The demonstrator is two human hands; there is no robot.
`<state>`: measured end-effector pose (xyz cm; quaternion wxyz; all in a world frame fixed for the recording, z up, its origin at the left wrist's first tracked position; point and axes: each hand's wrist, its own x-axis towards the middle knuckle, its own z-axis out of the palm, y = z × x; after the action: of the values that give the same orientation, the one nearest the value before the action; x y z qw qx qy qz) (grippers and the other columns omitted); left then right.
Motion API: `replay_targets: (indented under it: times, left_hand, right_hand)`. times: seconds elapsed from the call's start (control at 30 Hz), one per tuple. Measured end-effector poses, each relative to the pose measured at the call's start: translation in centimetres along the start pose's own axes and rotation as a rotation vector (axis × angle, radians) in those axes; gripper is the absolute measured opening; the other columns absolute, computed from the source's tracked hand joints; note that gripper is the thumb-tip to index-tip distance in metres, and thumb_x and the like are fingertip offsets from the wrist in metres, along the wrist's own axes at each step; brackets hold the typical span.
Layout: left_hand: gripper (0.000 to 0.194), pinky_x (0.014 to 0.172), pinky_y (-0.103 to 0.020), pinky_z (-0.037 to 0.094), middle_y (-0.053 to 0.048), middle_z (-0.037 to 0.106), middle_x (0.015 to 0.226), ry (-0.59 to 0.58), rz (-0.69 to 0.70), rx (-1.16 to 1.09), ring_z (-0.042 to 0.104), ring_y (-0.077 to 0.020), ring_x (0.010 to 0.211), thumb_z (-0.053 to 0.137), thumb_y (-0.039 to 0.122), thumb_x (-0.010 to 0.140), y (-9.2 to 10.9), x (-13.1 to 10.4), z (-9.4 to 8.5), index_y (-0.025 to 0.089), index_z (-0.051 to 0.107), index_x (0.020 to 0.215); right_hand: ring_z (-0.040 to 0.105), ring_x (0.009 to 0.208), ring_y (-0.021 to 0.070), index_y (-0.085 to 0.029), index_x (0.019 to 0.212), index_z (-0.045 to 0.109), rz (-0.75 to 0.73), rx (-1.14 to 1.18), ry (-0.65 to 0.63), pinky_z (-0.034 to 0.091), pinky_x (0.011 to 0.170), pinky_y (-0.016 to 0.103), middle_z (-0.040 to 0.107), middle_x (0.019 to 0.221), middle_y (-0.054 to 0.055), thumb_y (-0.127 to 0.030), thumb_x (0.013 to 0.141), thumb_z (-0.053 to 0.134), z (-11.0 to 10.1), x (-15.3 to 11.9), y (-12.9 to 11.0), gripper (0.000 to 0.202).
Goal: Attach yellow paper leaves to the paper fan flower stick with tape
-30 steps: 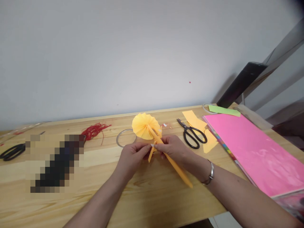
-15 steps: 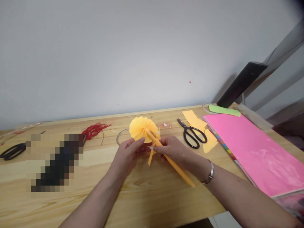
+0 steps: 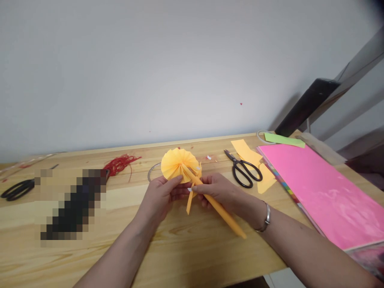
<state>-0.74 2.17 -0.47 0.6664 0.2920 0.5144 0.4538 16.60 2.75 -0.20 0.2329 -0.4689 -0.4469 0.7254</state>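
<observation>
A pleated orange-yellow paper rosette (image 3: 175, 162) is held above the table, with my left hand (image 3: 159, 196) closed on its lower edge, thumb on top. My right hand (image 3: 217, 190) pinches a long rolled orange paper stick (image 3: 226, 218), whose upper end lies against the rosette's middle. Whether the two are joined I cannot tell. A narrow folded orange strip (image 3: 189, 203) hangs down between my hands. Small white bits show near my fingertips.
Black-handled scissors (image 3: 243, 170) lie right of my hands, beside orange paper scraps (image 3: 246, 152). A pink sheet stack (image 3: 318, 188) carries a green strip (image 3: 285, 140). Leftward are red string (image 3: 121, 164), a blurred-out dark object (image 3: 76, 206) and a second pair of scissors (image 3: 19, 190).
The rosette has shifted slightly left and tilted a little within my hands. Both hands keep their hold in nearly the same place.
</observation>
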Motion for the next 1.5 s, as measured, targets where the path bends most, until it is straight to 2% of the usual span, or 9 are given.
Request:
replay_targets:
  times: [0.33,0.43,0.57,0.7,0.87,0.97,1.1,1.3,1.5]
  left_hand:
    - [0.017,0.061,-0.025,0.053,-0.011,0.073,0.071,-0.039,-0.005,-0.016,0.068,-0.0184,0.062,0.067,0.023,0.071,0.2,-0.2,0.5,0.008,0.071,0.078]
    - [0.017,0.066,-0.027,0.053,-0.011,0.074,0.072,-0.042,0.024,-0.003,0.069,-0.0209,0.067,0.068,0.023,0.07,0.3,-0.3,0.6,0.008,0.071,0.077]
    - [0.02,0.069,-0.029,0.053,-0.012,0.074,0.076,-0.034,0.016,0.014,0.07,-0.0217,0.07,0.069,0.024,0.069,0.3,-0.3,0.7,0.008,0.072,0.08]
    - [0.021,0.074,-0.029,0.053,-0.012,0.074,0.077,-0.023,0.023,0.012,0.07,-0.0214,0.073,0.069,0.025,0.069,0.2,-0.3,0.7,0.008,0.071,0.082]
    - [0.021,0.066,-0.024,0.053,-0.01,0.074,0.079,-0.017,0.023,0.004,0.069,-0.0184,0.071,0.07,0.026,0.069,-0.2,0.0,0.3,0.01,0.071,0.084]
    - [0.022,0.066,-0.023,0.053,-0.01,0.074,0.079,-0.038,0.031,-0.017,0.069,-0.0176,0.072,0.07,0.025,0.07,-0.4,0.1,0.1,0.011,0.071,0.086]
    - [0.021,0.065,-0.023,0.053,-0.01,0.074,0.078,-0.039,0.028,-0.031,0.069,-0.0178,0.071,0.07,0.024,0.069,-0.4,0.0,0.2,0.01,0.071,0.085]
    - [0.026,0.066,-0.027,0.053,-0.011,0.074,0.079,-0.047,0.035,0.013,0.069,-0.0214,0.074,0.069,0.028,0.07,-0.3,0.0,0.2,0.01,0.071,0.089]
    - [0.023,0.067,-0.026,0.052,-0.011,0.074,0.076,-0.058,0.006,-0.016,0.069,-0.0205,0.072,0.07,0.026,0.068,-0.3,-0.1,0.4,0.009,0.071,0.084]
  right_hand:
    - [0.055,0.051,0.0093,-0.015,0.069,0.057,-0.107,-0.168,0.038,0.045,0.051,0.021,0.057,0.058,0.0,-0.041,0.075,0.061,-0.3,0.3,0.6,0.028]
    - [0.051,0.051,0.0093,-0.015,0.064,0.057,-0.171,-0.355,0.085,0.04,0.049,0.021,0.055,0.057,-0.001,-0.05,0.077,0.058,-0.3,-0.3,0.1,0.037]
    - [0.039,0.047,0.0083,-0.016,0.055,0.055,-0.272,-0.732,0.239,0.024,0.044,0.023,0.047,0.05,-0.002,-0.061,0.079,0.05,-0.3,-1.1,-0.7,0.051]
    - [0.039,0.046,0.01,-0.016,0.055,0.054,-0.337,-1.033,0.458,0.021,0.047,0.026,0.05,0.05,0.002,-0.07,0.077,0.044,-0.2,-1.4,-0.5,0.059]
    - [0.048,0.059,0.014,-0.014,0.069,0.06,-0.736,-1.302,0.714,0.026,0.054,0.028,0.06,0.066,0.007,-0.051,0.089,0.043,-0.1,-1.4,0.3,0.045]
    - [0.05,0.067,0.0147,-0.015,0.075,0.062,-0.979,-1.352,0.636,0.032,0.06,0.028,0.06,0.071,0.005,-0.031,0.093,0.043,0.0,-1.3,0.5,0.031]
    - [0.05,0.079,0.0162,-0.016,0.088,0.063,-1.068,-1.394,0.462,0.036,0.068,0.028,0.059,0.08,0.005,-0.016,0.09,0.044,0.0,-0.9,0.7,0.018]
    - [0.048,0.079,0.0172,-0.014,0.094,0.061,-1.136,-1.538,0.401,0.035,0.069,0.031,0.057,0.08,0.006,-0.012,0.09,0.043,-0.2,-0.9,0.6,0.019]
    - [0.045,0.072,0.0168,-0.013,0.084,0.061,-1.237,-1.714,0.384,0.033,0.065,0.032,0.054,0.073,0.004,-0.009,0.09,0.04,-0.1,-1.2,0.2,0.021]
